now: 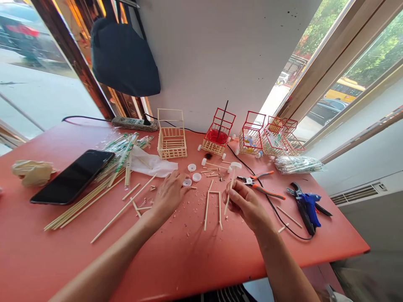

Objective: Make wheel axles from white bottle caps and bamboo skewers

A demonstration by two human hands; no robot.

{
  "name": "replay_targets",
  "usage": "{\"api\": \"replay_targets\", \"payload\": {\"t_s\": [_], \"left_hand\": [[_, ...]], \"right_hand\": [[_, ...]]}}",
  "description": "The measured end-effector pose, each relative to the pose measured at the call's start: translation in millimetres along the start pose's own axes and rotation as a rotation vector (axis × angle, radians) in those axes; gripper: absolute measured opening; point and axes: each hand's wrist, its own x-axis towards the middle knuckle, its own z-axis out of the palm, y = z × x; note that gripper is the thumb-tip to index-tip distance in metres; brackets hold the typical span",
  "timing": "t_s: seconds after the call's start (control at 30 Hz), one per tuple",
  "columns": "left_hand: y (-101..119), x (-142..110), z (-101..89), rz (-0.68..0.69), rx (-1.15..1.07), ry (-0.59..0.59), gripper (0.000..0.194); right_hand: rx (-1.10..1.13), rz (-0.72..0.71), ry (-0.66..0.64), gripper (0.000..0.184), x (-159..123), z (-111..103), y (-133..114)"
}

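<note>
My right hand (pixel 245 201) grips a thin wooden stick (pixel 232 183) between thumb and fingers, held slanting above the table. A white plastic cap (pixel 236 165) sits at the stick's upper end. My left hand (pixel 171 191) rests low over the table, its thumb and fingertips around a white bottle cap (pixel 187 183). Two more white caps, one of them a round cap (pixel 197 177), lie just beyond those fingers. Between my hands lies a U-shaped frame of sticks (pixel 215 192). A stick with a small white wheel (pixel 204 161) is farther back.
A plain stick basket (pixel 172 142) and several red-trimmed stick carts (pixel 217 134) stand along the wall. To the right lie orange-handled pliers (pixel 267 192), a blue glue gun (pixel 311 207) and its cord. A phone (pixel 73 176), loose sticks (pixel 85 201) and a power strip (pixel 134 123) are left.
</note>
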Motion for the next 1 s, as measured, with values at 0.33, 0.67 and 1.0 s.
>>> {"api": "replay_targets", "payload": {"t_s": [0.33,0.67,1.0], "left_hand": [[33,-15,-36.5,0.011,-0.328,0.020,0.022],[6,-19,-30.3,0.018,-0.425,0.229,0.020],[3,-18,-49.8,-0.067,-0.617,0.439,0.027]], "right_hand": [[-0.058,-0.119,0.099,0.033,3,-17,-2],[-0.821,-0.177,0.137,0.017,25,-11,-14],[-1.487,-0.139,-0.145,0.011,71,27,-8]]}}
